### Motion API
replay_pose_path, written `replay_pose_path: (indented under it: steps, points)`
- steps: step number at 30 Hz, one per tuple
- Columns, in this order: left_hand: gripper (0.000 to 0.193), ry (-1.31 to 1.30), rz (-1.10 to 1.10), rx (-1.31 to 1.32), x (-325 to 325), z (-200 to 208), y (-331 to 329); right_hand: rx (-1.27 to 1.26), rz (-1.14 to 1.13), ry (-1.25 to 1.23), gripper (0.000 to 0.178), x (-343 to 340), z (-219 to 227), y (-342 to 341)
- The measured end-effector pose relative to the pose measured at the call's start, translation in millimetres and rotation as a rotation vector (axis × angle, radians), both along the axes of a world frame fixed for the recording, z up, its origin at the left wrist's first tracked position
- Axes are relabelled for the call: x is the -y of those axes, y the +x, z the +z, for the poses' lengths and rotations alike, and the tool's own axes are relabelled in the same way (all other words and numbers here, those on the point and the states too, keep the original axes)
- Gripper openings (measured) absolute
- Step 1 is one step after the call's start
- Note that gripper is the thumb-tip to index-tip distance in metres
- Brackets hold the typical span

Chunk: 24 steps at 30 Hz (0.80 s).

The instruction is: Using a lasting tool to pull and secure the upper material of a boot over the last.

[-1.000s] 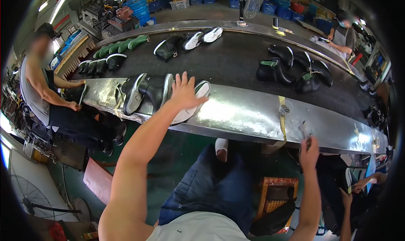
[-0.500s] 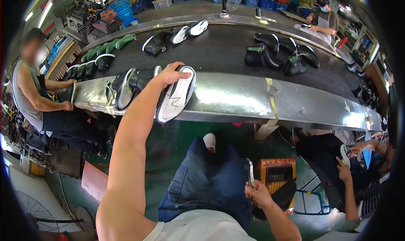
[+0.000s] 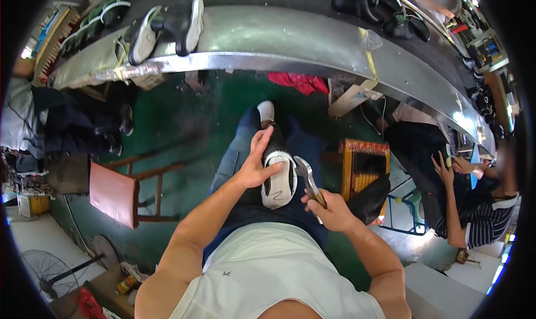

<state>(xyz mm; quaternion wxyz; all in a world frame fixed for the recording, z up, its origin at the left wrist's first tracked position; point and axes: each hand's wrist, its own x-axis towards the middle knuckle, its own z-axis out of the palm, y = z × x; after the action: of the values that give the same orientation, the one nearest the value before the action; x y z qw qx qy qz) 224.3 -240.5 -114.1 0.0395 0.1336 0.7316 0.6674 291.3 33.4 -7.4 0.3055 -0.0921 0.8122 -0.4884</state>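
Shoe [image 3: 283, 186] in my left hand [image 3: 258, 165], sole up, over my lap between the thighs of my blue jeans [image 3: 229, 165]. I grasp it with my thumb across the white sole and my fingers along its dark side. My right hand [image 3: 330, 208] is wrapped round the handle of a metal tool [image 3: 306, 171], its curved head close by the sole's right edge; whether the two touch, I cannot tell.

Ahead of me runs the bench [image 3: 251, 34], with two black boots [image 3: 167, 29] on its metal rim, white soles showing. A red cloth [image 3: 298, 82] lies under it. On my left is a pink stool [image 3: 114, 193]; on my right, a chair [image 3: 365, 176] with something black at its near side. Farther right sits a co-worker [image 3: 483, 221] in a striped top.
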Motion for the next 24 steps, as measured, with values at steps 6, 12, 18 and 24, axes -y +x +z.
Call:
replay_pose_path:
  steps: [6,12,18,24]
  points:
    - [0.073,-0.044,-0.094,0.128,9.2,-2.0,-0.4,0.264,-0.077,-0.259,0.032,16.4,-26.6,6.4]
    - [0.066,-0.087,-0.142,0.192,11.4,-3.2,2.8,0.372,-0.028,-0.346,0.029,27.0,-16.8,-20.8]
    - [0.058,0.008,-0.085,0.216,9.6,-17.2,-3.0,0.153,0.191,0.207,0.021,30.5,-8.8,-54.3]
    - [0.050,0.435,0.000,0.437,-5.8,-32.4,-20.3,-0.589,0.109,0.129,0.020,27.9,-101.7,-53.3]
